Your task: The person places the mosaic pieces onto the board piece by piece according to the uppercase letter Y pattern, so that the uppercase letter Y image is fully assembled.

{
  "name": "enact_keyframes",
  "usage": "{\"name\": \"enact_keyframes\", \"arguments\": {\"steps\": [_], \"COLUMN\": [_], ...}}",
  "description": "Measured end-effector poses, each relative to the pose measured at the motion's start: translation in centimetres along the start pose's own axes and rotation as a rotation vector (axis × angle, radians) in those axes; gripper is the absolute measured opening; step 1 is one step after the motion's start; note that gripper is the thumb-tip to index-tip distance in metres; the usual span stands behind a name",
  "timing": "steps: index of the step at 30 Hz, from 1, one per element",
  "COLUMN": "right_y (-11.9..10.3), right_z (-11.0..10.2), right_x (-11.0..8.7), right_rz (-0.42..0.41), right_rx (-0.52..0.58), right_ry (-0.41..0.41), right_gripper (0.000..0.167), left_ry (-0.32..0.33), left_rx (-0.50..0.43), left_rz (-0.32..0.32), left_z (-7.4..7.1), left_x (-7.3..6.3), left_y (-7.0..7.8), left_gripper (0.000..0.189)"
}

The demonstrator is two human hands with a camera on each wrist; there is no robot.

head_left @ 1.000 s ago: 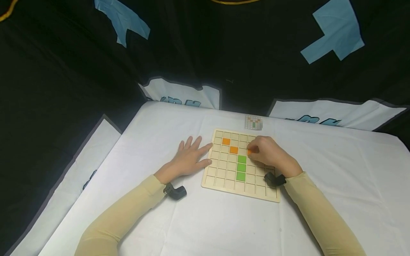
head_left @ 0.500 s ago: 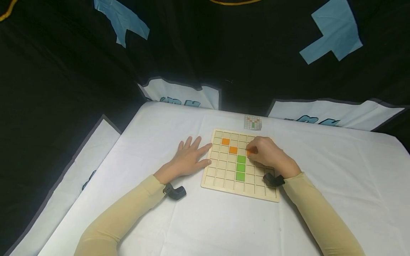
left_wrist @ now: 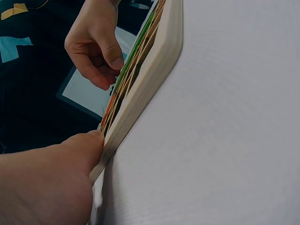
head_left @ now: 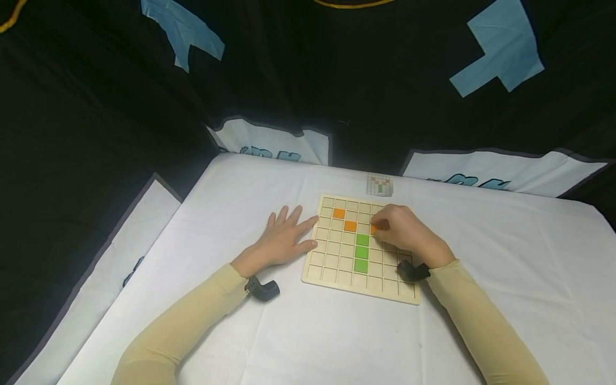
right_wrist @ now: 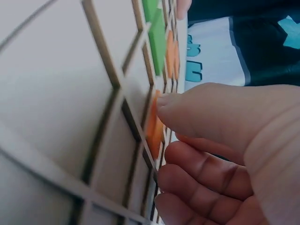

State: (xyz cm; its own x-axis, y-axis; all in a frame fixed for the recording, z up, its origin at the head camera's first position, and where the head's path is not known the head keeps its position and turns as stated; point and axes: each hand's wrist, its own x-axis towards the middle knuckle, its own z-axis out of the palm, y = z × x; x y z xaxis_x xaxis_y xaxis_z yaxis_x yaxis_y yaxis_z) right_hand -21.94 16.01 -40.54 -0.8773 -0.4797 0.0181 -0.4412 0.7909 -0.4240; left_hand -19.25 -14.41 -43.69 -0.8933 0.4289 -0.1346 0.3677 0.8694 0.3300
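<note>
A wooden grid board [head_left: 332, 261] lies on the white table, angled slightly. My right hand [head_left: 403, 230] is over its right half and pinches an orange square tile [right_wrist: 153, 126] sitting at one of the cells, with the thumb tip on it in the right wrist view. Two other orange tiles [head_left: 350, 225] lie in cells along a diagonal to the upper left. Below them, a column of green tiles [head_left: 362, 252] fills cells near the middle. My left hand [head_left: 279, 241] rests flat with fingers spread, its thumb and index fingertip at the board's left edge.
A small printed card [head_left: 379, 185] with a coloured grid pattern lies behind the board. White cloth [head_left: 231, 203] covers the table. Black curtains [head_left: 308, 69] with blue tape pieces [head_left: 505, 48] hang beyond it. Each wrist wears a dark camera [head_left: 263, 289].
The right hand stays at the same orange tile, with barely any movement. The left hand and the board have kept their places.
</note>
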Motion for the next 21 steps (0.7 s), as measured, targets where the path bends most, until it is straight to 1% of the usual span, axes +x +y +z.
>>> {"name": "enact_keyframes", "arguments": {"steps": [6, 11, 14, 21], "right_y": [0.8, 1.5, 2.0, 3.2], "right_z": [-0.8, -1.6, -2.0, -2.7], "right_x": [-0.6, -1.5, -2.1, -3.3], "right_rz": [0.031, 0.073, 0.091, 0.126], "right_rx": [0.011, 0.031, 0.031, 0.023], "right_ry": [0.021, 0.038, 0.053, 0.079], "right_gripper": [0.028, 0.031, 0.031, 0.032], "left_ry": [-0.001, -0.008, -0.013, -0.001], "left_rx": [0.0, -0.002, -0.007, -0.005], "left_rz": [-0.005, -0.01, -0.01, -0.006], "left_z": [0.0, 0.1, 0.2, 0.1], "left_x": [0.0, 0.0, 0.0, 0.0], "left_y": [0.0, 0.0, 0.0, 0.0], "left_gripper": [0.067, 0.067, 0.067, 0.067]}}
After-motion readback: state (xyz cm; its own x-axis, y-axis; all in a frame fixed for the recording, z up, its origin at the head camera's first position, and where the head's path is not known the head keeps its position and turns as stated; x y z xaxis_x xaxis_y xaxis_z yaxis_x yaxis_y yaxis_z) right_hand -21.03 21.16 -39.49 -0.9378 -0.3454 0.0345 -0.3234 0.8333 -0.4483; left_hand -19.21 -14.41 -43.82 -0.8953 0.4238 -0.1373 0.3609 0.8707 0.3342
